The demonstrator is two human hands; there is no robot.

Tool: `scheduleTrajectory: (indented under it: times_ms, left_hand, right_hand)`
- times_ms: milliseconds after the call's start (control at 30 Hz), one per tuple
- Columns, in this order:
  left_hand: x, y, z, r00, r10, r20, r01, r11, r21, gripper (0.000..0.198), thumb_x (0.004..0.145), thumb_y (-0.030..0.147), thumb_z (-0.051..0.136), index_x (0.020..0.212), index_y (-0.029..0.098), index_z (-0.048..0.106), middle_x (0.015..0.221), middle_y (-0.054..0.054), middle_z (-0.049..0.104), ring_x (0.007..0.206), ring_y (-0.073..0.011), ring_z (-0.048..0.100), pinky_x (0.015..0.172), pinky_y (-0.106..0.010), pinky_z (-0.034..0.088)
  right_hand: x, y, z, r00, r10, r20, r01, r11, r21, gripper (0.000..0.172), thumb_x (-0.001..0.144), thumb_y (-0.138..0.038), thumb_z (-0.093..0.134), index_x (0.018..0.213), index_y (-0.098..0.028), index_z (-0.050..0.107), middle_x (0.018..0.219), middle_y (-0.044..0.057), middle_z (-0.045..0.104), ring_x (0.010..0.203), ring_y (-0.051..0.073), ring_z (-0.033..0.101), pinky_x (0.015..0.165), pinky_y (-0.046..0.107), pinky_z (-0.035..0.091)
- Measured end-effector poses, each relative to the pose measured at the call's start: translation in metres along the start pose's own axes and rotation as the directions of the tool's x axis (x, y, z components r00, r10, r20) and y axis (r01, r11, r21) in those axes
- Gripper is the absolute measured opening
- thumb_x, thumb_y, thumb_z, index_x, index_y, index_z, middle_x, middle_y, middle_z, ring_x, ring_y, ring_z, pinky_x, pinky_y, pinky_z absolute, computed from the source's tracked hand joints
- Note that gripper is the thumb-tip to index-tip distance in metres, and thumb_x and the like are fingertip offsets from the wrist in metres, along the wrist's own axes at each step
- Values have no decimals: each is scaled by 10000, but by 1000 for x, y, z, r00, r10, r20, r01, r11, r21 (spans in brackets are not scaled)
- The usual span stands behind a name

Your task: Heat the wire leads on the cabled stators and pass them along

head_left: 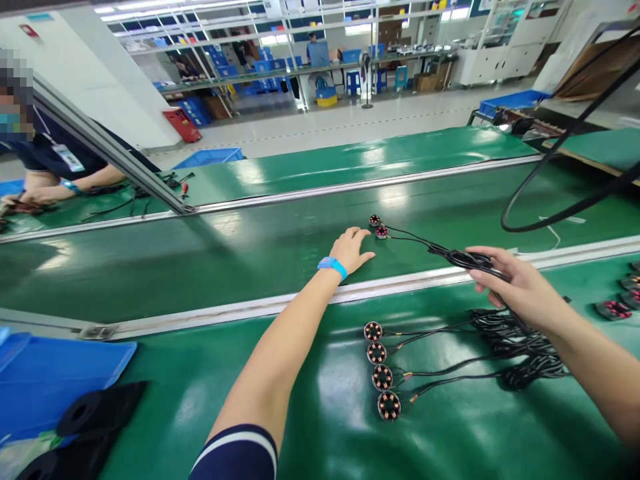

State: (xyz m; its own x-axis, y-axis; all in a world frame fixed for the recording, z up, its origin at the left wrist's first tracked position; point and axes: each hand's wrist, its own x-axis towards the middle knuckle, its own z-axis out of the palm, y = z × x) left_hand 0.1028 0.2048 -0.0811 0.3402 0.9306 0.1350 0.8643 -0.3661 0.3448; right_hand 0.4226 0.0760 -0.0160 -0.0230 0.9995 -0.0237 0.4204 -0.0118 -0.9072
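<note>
We see two small stator coils (378, 226) lying on the far conveyor belt (225, 253), their black cable bundle (463, 258) trailing right into the right hand (510, 283), which grasps it. The left hand (350, 250) lies released, fingers spread flat on the belt, just left of the coils. Nearer, four stators (381, 369) sit in a row on the green table (300, 400), a blue tray (45, 380) at its left.

I see a glossy green belt (280, 247) with silver rails, a bright blue wristband (333, 267), black cables (515, 347), copper-and-black round coils (383, 377), a blue tray (45, 380), and a navy sleeve (240, 457) with white stripe.
</note>
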Motion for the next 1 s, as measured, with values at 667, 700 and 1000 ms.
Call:
scheduleTrajectory:
  times_ms: [667,700,1000]
  left_hand:
    - [90,61,26,948,234,214,-276,942,191,145,905,295,659,997,185,635,1279,-73,563,1084,-240,580,929,-345,482]
    - [91,62,26,945,240,222,-284,940,191,136,905,282,656,993,181,632,1264,-72,568,1072,-231,590,921,-332,487]
    - [97,73,27,926,253,281,-316,926,209,159,922,263,632,1052,175,611,1336,-74,527,1111,-220,603,933,-304,501]
  right_hand:
    - [9,59,-46,816,530,-230,-133,559,818,160,897,-65,547,903,-74,707,1017,158,693,796,111,663,406,88,447]
    - [9,59,-48,824,512,-242,-123,579,806,161,894,-67,548,897,-78,708,1011,150,692,783,107,658,391,87,433]
    - [-4,52,-75,871,362,-331,-220,891,396,526,684,-315,828,1183,-251,675,704,8,618,619,108,552,419,119,407]
